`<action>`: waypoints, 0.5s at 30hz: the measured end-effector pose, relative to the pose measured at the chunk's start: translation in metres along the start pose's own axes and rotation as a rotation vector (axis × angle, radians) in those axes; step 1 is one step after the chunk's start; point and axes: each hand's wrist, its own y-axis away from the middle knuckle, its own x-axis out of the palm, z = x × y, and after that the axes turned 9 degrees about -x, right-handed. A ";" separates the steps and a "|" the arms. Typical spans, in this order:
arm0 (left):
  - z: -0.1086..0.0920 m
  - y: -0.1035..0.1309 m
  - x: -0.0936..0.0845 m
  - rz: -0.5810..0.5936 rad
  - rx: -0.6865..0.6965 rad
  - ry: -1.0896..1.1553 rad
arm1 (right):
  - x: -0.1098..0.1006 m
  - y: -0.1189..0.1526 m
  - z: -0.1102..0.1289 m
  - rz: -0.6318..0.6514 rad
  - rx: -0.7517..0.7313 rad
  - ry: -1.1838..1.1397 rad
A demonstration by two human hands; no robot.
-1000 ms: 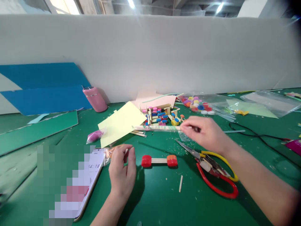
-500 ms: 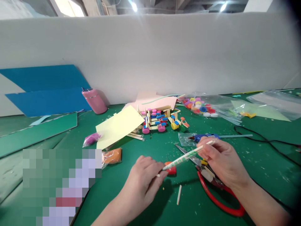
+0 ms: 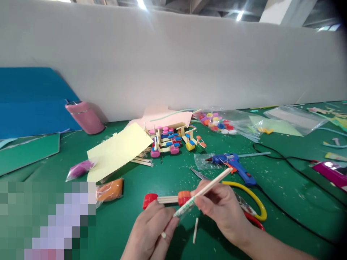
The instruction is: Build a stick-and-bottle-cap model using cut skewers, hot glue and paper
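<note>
Between my hands slants a pair of pale wooden chopsticks (image 3: 217, 181), its upper end bare. A clear wrapper with green print (image 3: 185, 206) covers the lower stretch. My left hand (image 3: 149, 225) is closed round the lower end, and a bit of pale tip shows below its fingers. Farther up, my right hand (image 3: 223, 207) pinches the chopsticks between thumb and fingers. Behind my hands, a red wheel-like piece (image 3: 150, 200) and an orange-red one (image 3: 184, 198) are joined by thin sticks (image 3: 167, 199). Scissors with yellow and red handles (image 3: 260, 206) lie partly hidden under my right hand.
A blue glue gun (image 3: 240, 168) with a black cord rests at right. Several small wheeled models (image 3: 168, 141) stand at the back beside yellow paper (image 3: 119, 151). Also about are a pink tumbler (image 3: 85, 117), a bag of coloured caps (image 3: 217, 122) and a cut stick (image 3: 195, 230).
My right hand has moved left and down, closer to my left hand. More bare chopstick shows above it. The view has turned right, and the red pieces and glue gun show more fully.
</note>
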 end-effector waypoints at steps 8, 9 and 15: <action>0.002 -0.004 -0.001 0.056 -0.014 -0.024 | -0.011 0.001 0.001 0.015 -0.022 0.056; 0.003 -0.004 -0.001 0.067 -0.006 -0.024 | -0.015 -0.001 0.002 -0.035 -0.043 0.042; 0.007 -0.006 -0.002 0.087 0.044 -0.040 | -0.030 -0.016 0.014 -0.237 -0.148 -0.086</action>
